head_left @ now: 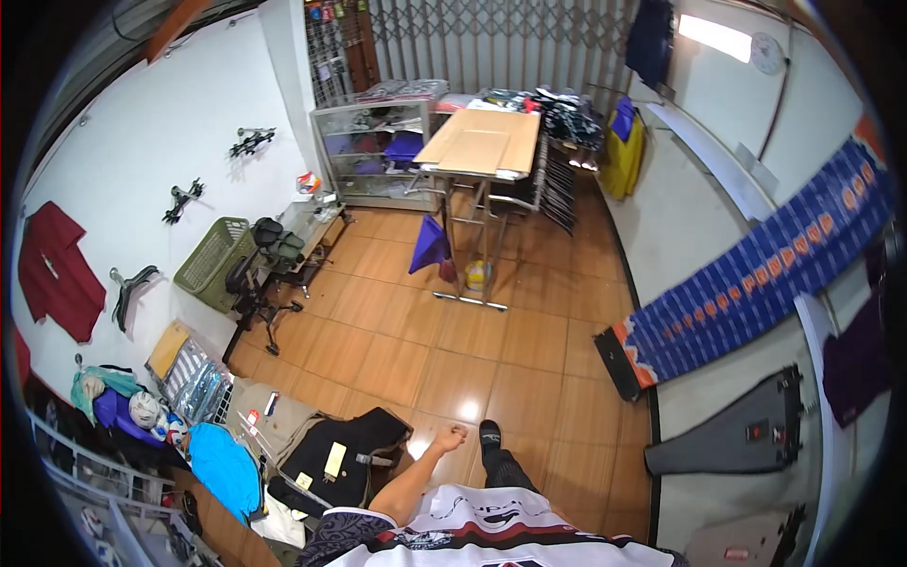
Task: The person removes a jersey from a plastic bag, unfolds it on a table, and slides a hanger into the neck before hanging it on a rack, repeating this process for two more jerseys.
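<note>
My left hand (451, 437) hangs in front of me at the end of the bent forearm, its fingers loosely curled, with nothing visible in them. It is over the tiled floor, close to my foot in a dark shoe (488, 435) and apart from any goods. The nearest item on the left is a black garment (364, 454) with a yellow tag, hung among other clothes. My right hand is out of the picture.
Ahead stands a wheeled metal stand (482, 203) with a wooden board (479, 142) on top. Behind it is a glass display case (373, 156). An office chair (265, 274) and a green basket (213, 260) line the left wall. A blue patterned banner (756, 269) leans along the right.
</note>
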### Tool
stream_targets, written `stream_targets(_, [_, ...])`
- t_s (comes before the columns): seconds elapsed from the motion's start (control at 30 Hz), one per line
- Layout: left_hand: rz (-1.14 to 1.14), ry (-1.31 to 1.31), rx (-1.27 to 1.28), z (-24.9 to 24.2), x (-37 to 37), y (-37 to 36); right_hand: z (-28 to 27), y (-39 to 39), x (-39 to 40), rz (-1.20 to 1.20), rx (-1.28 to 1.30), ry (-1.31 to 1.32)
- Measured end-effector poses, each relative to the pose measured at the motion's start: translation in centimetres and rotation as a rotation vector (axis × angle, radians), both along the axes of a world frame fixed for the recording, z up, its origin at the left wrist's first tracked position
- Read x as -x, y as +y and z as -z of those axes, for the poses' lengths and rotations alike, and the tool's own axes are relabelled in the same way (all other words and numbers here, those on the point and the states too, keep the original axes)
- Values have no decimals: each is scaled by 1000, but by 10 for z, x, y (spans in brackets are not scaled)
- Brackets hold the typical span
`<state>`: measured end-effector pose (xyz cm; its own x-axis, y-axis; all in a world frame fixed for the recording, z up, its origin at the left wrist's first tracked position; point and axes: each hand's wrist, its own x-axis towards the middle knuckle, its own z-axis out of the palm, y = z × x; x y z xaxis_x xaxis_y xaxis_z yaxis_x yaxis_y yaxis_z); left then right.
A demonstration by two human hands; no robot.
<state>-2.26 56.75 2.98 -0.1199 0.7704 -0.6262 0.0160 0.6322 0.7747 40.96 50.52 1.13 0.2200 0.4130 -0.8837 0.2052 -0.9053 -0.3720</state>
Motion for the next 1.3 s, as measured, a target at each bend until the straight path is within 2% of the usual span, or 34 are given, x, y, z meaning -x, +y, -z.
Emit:
stream_targets(0.1, [-17,19,108,29,39,15,9,80,34,-100,22,-63])
stream_targets(0.17, [-187,91,203,37,66,-5,3,135,56,-162,23,-98])
stream_targets(0.2, [-147,167,384,62,89,-15,-4,162,69,-191,19,-113])
stream_targets(0.23, [-315,201,437,64,96,-32,-10,188,81,-219,18,-125])
stream_targets(0.33, [-472,168,560,44,129,-63,-1,282,124,-323,-12,-123])
stream_targets(0.4, [-535,128,586,24,127,-73,56,352,133,-463,30,-101])
stream_targets(0.47, [-584,98,593,15,129,-69,35,414,179,-386,-57,-48])
stream_targets(0.57, [-640,63,590,9,141,-47,45,500,241,-490,-153,-86])
stream_targets(0.67, [-688,48,574,13,173,-10,31,558,318,-472,-165,-66])
stream_targets(0.77, [-716,58,532,26,233,34,41,594,389,-506,-149,-1])
stream_targets(0.87, [-742,114,416,32,310,102,12,601,461,-445,-49,69])
stream_targets(0.97, [-777,143,233,50,413,190,43,618,519,-371,-28,160])
stream_targets(1.0, [-770,82,199,59,447,212,50,616,529,-348,-14,160])
stream_targets(1.03, [-763,20,166,67,481,234,58,621,539,-411,-4,156])
stream_targets(1.07, [-760,-36,125,80,525,264,67,627,551,-545,-60,37])
stream_targets(1.1, [-718,-228,12,88,563,285,74,633,567,-681,-124,-77])
stream_targets(1.13, [-815,-104,55,72,577,316,84,642,583,-816,-194,-189])
stream_targets(1.17, [-909,21,104,42,589,352,104,646,592,-796,-266,-170])
stream_targets(1.27, [-960,-77,-92,53,633,406,113,680,640,-807,-293,-127])
stream_targets(1.3, [-899,-19,-65,66,648,417,113,695,661,-818,-290,-110])
